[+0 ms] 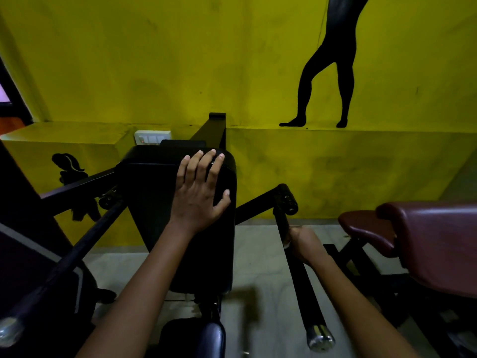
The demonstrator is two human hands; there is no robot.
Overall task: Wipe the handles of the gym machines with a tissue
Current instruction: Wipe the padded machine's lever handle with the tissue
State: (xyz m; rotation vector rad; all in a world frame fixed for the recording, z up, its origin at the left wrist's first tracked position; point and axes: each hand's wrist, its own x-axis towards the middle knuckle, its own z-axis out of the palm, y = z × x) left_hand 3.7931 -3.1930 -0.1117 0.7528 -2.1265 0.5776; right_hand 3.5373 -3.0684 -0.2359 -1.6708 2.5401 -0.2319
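Currently, the left hand (200, 188) lies flat on the black back pad (160, 202) at frame centre, fingers straight and spread, pointing toward 12 o'clock — it grasps nothing. The right hand (304, 242), at 4 o'clock from the pad, is clenched around the right handle bar (300, 282). A sliver of white at the edge of the fist, at 9 o'clock on the hand, appears to be the tissue (286, 245) — mostly hidden. The bar runs from a black pivot (286, 198) at 12 o'clock down to a chrome end cap (320, 338) at 6 o'clock. The left handle bar (77, 250) is untouched at 8 o'clock. A maroon bench (426, 236) stands at 3 o'clock; behind is the yellow wall (154, 73).
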